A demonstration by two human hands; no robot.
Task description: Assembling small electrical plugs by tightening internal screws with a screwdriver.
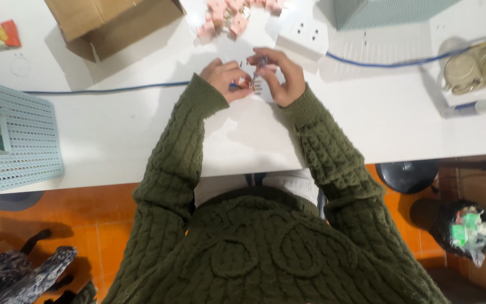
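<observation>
Both my hands meet over the white table, in dark green knitted sleeves. My left hand pinches a small pink and orange part between thumb and fingers. My right hand curls around a small pink piece with metal pins, held right against the left hand's part. How the two small parts join is hidden by my fingers. A heap of several similar pink pieces lies just beyond my hands.
A cardboard box stands at the back left, a pale blue perforated basket at the left edge. A white socket block, blue cable, teal box and glass teapot lie right. A bin stands on the orange floor.
</observation>
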